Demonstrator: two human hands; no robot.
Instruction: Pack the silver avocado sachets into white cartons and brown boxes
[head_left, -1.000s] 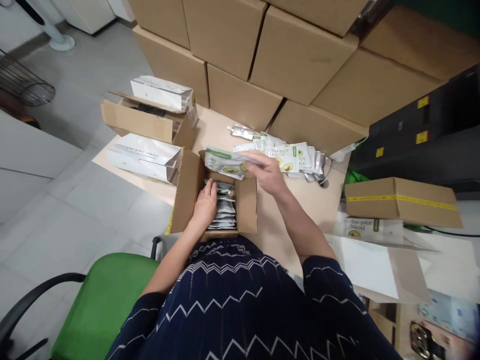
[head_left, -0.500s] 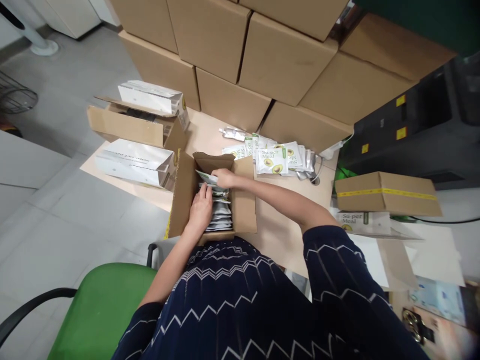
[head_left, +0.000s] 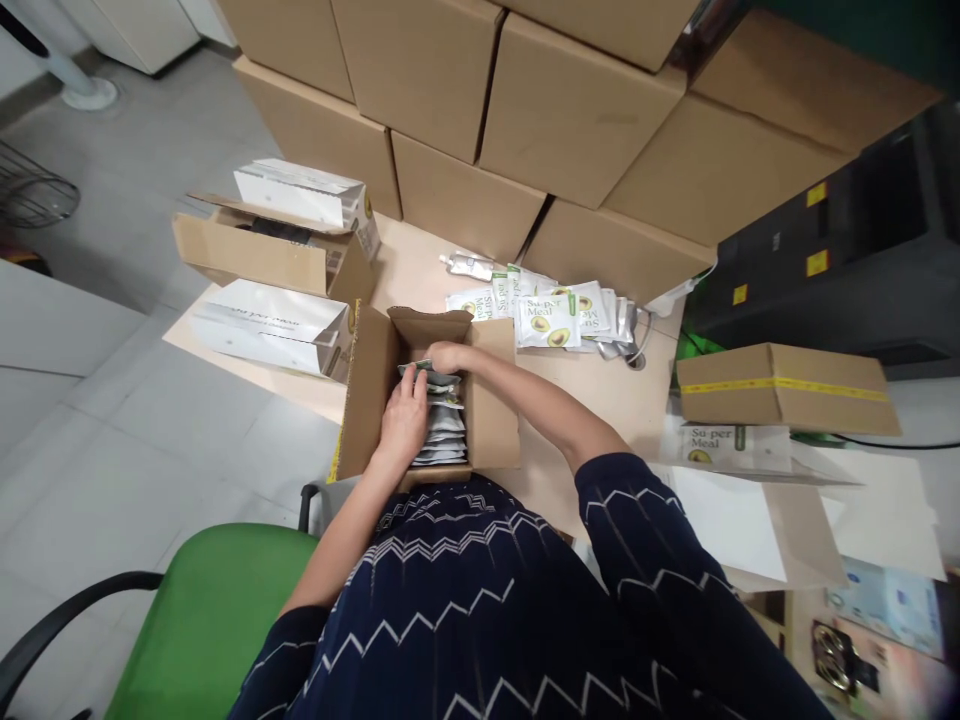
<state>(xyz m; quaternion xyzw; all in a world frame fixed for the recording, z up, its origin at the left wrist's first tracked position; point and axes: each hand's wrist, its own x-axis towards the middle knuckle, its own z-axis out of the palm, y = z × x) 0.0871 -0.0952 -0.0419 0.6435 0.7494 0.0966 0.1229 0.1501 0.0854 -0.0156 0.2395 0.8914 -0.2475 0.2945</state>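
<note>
- Right hand (head_left: 448,357): now lowered inside the open brown carton (head_left: 491,400); a second ago it carried an avocado-print pouch (head_left: 424,365) above the rim. Fingers closed on the pouch's upper edge.
- Avocado-print pouch: now down at the far end of the standing row of pouches (head_left: 448,440), mostly hidden between the hands; the row appears one pouch longer.
- Left hand (head_left: 405,420): unmoved at the carton's left inner side, fingers side by side over the row; thumb hidden, so whether it pinches cannot be told.
- Open brown carton: near edge of the table (head_left: 547,430), against the person; side flaps splayed outward. A narrow gap shows between the row and the far wall.
- Loose pile of "Su-per Meal" pouches (head_left: 547,322): towards the far right corner of the table, near the stacked cartons (head_left: 465,190).
- Left edge: crowded by a white printed carton (head_left: 259,325) and a flapped brown carton (head_left: 259,252).
- Open room: bare tabletop right of the carton, under the right forearm, reaching towards the pile.
</note>
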